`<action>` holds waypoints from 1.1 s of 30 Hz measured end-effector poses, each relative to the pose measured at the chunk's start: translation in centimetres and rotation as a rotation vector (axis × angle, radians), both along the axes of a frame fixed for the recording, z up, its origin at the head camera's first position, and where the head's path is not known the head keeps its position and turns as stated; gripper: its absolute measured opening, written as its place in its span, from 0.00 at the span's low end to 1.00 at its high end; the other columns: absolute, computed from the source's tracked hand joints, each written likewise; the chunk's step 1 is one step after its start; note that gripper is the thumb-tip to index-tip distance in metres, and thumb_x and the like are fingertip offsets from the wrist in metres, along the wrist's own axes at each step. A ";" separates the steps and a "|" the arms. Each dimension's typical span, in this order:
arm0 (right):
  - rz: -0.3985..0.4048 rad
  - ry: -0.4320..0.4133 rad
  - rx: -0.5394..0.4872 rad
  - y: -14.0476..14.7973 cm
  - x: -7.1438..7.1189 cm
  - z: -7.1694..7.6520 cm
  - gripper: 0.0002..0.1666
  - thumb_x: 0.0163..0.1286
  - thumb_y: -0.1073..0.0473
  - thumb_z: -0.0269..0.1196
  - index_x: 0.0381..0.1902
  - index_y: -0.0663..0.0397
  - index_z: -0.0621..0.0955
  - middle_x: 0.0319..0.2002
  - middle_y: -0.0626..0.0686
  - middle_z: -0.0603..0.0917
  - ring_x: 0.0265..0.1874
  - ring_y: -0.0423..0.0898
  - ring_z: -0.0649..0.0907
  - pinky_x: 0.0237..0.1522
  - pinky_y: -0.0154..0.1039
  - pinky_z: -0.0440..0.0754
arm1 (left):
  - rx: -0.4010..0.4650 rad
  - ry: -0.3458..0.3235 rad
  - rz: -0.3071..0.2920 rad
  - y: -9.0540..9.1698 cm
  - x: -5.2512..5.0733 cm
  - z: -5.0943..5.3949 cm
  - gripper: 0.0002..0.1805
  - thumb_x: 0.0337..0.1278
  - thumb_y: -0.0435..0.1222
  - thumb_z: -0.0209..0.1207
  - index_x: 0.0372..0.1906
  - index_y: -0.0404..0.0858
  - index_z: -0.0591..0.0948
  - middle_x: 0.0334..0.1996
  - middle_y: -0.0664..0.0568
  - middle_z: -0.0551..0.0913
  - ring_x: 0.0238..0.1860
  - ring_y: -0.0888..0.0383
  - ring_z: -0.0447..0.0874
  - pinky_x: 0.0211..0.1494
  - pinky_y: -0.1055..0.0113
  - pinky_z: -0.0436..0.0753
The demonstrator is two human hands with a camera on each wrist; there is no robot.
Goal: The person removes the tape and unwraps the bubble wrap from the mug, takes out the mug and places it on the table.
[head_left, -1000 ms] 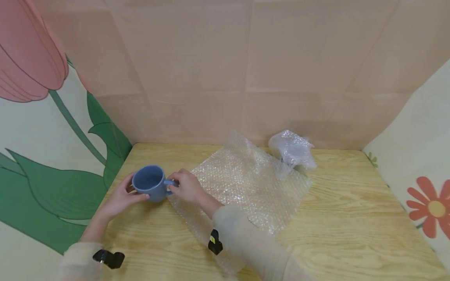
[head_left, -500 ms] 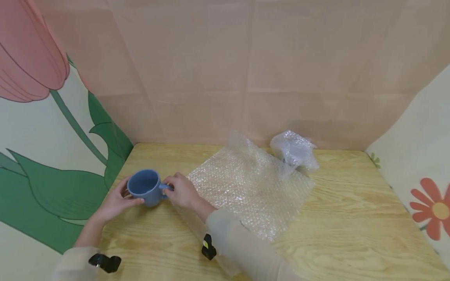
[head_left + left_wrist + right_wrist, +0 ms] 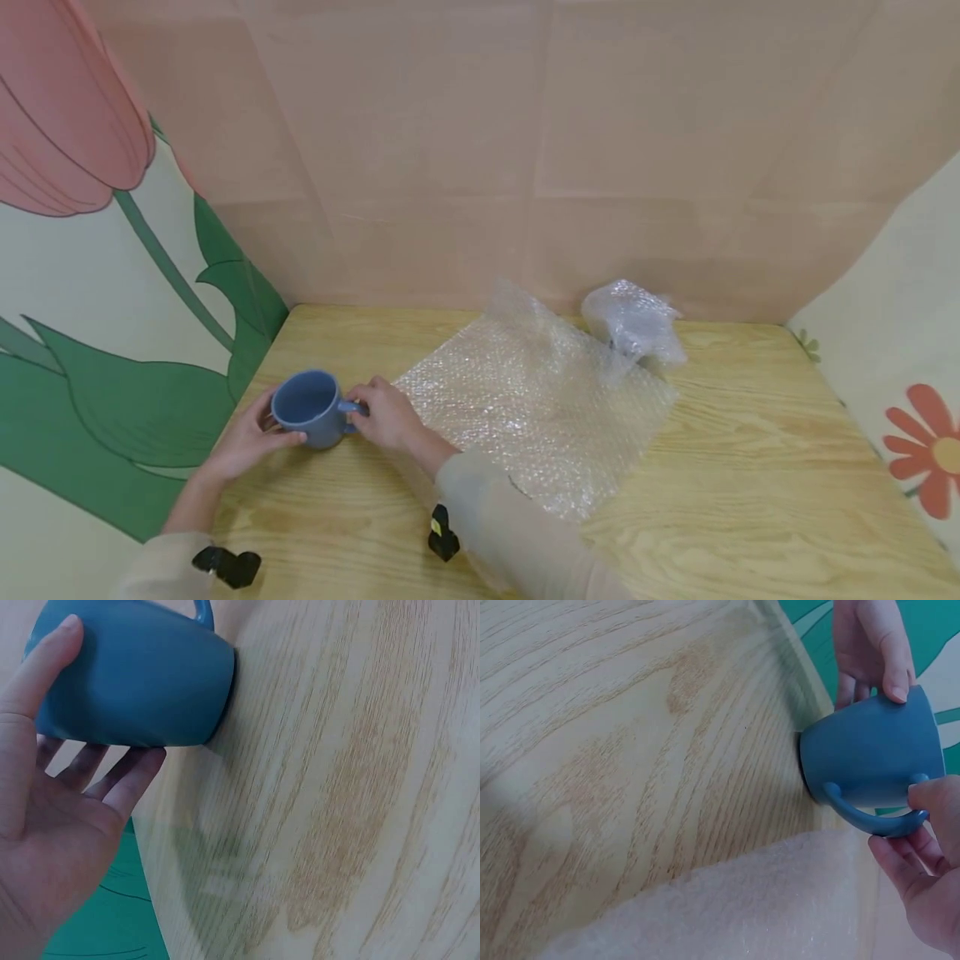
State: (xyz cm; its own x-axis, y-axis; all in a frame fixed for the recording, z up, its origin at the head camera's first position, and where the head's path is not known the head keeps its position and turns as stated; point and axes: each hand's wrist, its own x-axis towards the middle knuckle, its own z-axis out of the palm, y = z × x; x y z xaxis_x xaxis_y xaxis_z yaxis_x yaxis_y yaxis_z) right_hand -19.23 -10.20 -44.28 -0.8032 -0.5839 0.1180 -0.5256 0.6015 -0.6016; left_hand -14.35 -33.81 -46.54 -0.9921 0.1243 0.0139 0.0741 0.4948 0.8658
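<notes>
A blue mug (image 3: 318, 421) stands upright at the left of the wooden table, its mouth up and its handle (image 3: 877, 823) toward the right. My left hand (image 3: 247, 440) holds the mug's left side, thumb on the near wall and fingers curving round the far side, as the left wrist view shows on the mug (image 3: 142, 675). With thumb and fingers my right hand (image 3: 386, 415) pinches the top of the handle. Under and beside the right forearm lies a flat sheet of clear bubble wrap (image 3: 525, 400).
A crumpled bundle in bubble wrap (image 3: 633, 321) sits at the back of the table, touching the sheet's far corner. Behind it rises a pinkish backdrop (image 3: 420, 167). Walls with painted flowers (image 3: 930, 450) border both sides. Wooden table surface (image 3: 750, 467) extends to the right.
Both hands have moved the mug a little left and toward me, mostly in the first half second. The bubble wrap sheet and bundle keep their places; the view has shifted slightly.
</notes>
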 end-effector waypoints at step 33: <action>0.040 0.085 0.098 -0.2 0.2 0.5 0.19 0.63 0.58 0.60 0.52 0.49 0.79 0.39 0.48 0.79 0.33 0.36 0.75 0.32 0.23 0.73 | 0.010 -0.038 -0.004 -1.0 -0.2 -0.2 0.48 0.47 0.36 0.67 0.71 0.36 0.51 0.65 0.36 0.60 0.65 0.35 0.57 0.57 0.65 0.73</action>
State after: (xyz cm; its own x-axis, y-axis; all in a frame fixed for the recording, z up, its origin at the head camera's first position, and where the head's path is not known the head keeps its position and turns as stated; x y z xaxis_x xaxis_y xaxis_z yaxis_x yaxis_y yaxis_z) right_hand -18.98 -10.38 -43.79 -0.7689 -0.6270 0.1256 -0.5968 0.6331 -0.4930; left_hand -14.57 -34.81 -46.72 -0.9914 0.1288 -0.0229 0.0430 0.4858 0.8730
